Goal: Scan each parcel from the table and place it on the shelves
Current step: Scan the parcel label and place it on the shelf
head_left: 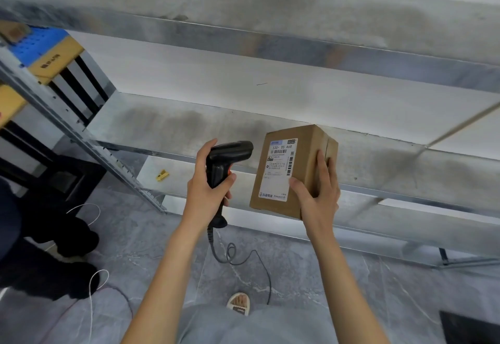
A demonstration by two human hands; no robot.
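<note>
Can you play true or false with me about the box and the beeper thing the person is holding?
1. The left hand grips the black scanner. True.
2. The right hand holds a blue plastic bag. False: it holds a brown cardboard parcel.
3. The parcel has a white label with barcodes. True.
4. The scanner has no cord. False: a coiled cable hangs from its handle.
5. A small yellow thing lies on a shelf. True.
</note>
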